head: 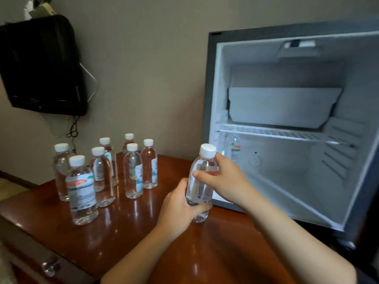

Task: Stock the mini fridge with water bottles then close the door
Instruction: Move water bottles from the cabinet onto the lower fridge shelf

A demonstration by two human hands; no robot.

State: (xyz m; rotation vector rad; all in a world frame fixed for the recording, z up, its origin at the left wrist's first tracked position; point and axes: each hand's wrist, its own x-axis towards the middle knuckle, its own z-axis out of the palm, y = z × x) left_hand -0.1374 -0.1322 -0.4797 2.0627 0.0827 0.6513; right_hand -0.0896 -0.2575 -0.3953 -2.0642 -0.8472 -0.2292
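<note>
Nearest the camera, a glossy reddish-brown wooden table (123,232) runs forward, with a small round glass drawer knob (49,265) on its front edge. Over its middle both bare hands hold one small clear plastic water bottle with a white screw cap (200,190). The left hand (178,203) wraps its fingers round the lower body, while the right hand (227,181) grips the shoulder from the right, thumb across the label. The bottle stands upright, long axis vertical, its base at or just above the tabletop; which of the two cannot be told. It looks full, with a white and red printed label. What the coming move turns on is that the open grey mini fridge with a white lining (207,119) lies to the right and just beyond the hands, so the right hand is the nearer one to its opening. The roomy lower compartment under the white wire shelf (276,133) sits level with the bottle. To the left, seven more clear capped bottles (101,177) stand upright in a loose cluster, well apart from the hands. Deeper in, one bottle (233,149) already stands at the fridge's back left, below the shelf. The fridge door is not plainly in view. On the far wall hangs a black flat television (41,64).
</note>
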